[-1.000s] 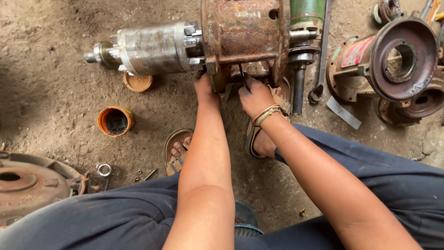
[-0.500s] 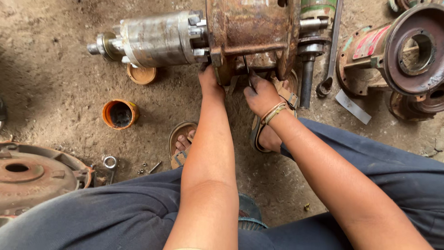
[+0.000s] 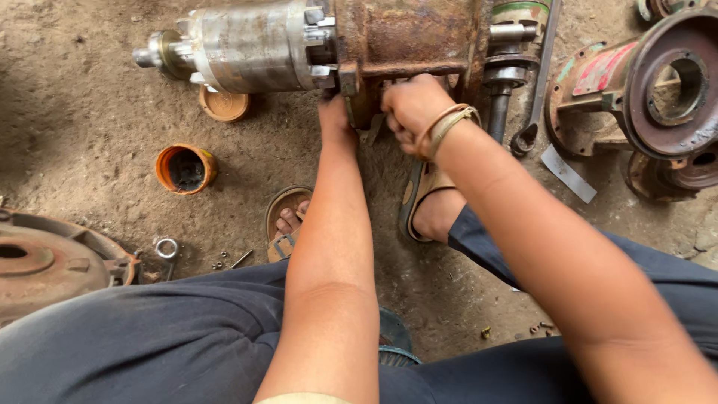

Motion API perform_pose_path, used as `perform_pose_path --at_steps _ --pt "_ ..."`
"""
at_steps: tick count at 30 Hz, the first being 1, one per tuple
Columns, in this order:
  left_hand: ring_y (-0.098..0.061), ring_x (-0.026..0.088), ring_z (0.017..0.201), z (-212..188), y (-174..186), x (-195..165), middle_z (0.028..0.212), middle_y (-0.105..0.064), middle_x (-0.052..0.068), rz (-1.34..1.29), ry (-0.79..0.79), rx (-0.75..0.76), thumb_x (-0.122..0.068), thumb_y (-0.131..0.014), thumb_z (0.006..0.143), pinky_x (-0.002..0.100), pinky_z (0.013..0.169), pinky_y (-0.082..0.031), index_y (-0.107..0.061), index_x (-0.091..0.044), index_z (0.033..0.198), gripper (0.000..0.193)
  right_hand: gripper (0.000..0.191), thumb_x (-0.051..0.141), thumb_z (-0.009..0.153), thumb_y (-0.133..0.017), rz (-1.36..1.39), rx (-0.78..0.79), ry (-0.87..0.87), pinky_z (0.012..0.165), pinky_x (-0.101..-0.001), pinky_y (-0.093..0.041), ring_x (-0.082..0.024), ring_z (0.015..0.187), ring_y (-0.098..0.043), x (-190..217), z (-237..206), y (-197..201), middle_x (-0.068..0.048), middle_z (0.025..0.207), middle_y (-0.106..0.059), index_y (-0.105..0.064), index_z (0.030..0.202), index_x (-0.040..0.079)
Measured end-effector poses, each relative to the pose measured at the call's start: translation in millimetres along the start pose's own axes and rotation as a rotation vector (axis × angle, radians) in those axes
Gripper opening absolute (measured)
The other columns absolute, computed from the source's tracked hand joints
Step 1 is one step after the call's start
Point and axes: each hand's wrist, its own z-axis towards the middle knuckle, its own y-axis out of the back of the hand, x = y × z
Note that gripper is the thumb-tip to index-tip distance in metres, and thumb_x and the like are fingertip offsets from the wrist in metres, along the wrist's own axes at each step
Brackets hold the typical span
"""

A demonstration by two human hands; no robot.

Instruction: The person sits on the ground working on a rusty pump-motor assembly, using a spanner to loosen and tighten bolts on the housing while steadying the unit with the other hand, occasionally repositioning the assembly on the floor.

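Our left hand (image 3: 334,120) presses flat on the rusty pump (image 3: 407,37) at twelve o'clock to steady it. Our right hand (image 3: 410,111) is curled tight; what it holds, we cannot tell.

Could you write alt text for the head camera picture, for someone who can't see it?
Seen from above, a seated person's left hand and right hand reach under a rusty motor housing with a silver cylinder on a dirt floor. An orange cup, sandalled feet and other rusty machine parts lie around.
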Motion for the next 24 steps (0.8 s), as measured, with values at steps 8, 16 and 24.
perform_pose_path --at_steps 8,16,24 --pt "-0.067 0.03 0.086 6.4 -0.1 1.6 0.105 -0.069 0.014 0.033 0.013 -0.065 -0.012 -0.057 0.085 0.049 0.066 -0.053 -0.066 -0.002 0.119 0.037 0.021 0.014 0.088 -0.057 0.052 -0.225 0.311 0.04 -0.0393 -0.033 -0.021 0.041 -0.045 -55.4 -14.8 -18.2 -0.009 0.054 -0.052 -0.056 0.072 0.0" --pt "-0.068 0.031 0.092 2.2 -3.2 -3.4 0.111 -0.07 0.014 0.041 0.015 -0.069 -0.013 -0.064 0.084 0.051 0.071 -0.054 -0.063 -0.001 0.125 0.043 0.025 0.017 0.09 -0.057 -0.468 -0.148 0.771 0.076 -0.042 -0.051 -0.034 0.075 -0.06 -84.8 18.8 10.9 -0.02 0.083 -0.067 -0.064 0.098 -0.005" --pt "-0.071 0.033 0.088 6.4 -2.9 0.1 0.105 -0.071 0.017 -0.044 0.002 -0.068 -0.01 -0.067 0.079 0.049 0.069 -0.057 -0.063 0.001 0.121 0.043 0.038 0.024 0.09 -0.057 -0.757 -0.215 0.751 0.088 -0.049 -0.05 -0.05 0.098 -0.063 -96.8 7.7 20.1 -0.032 0.102 -0.068 -0.065 0.113 -0.005"
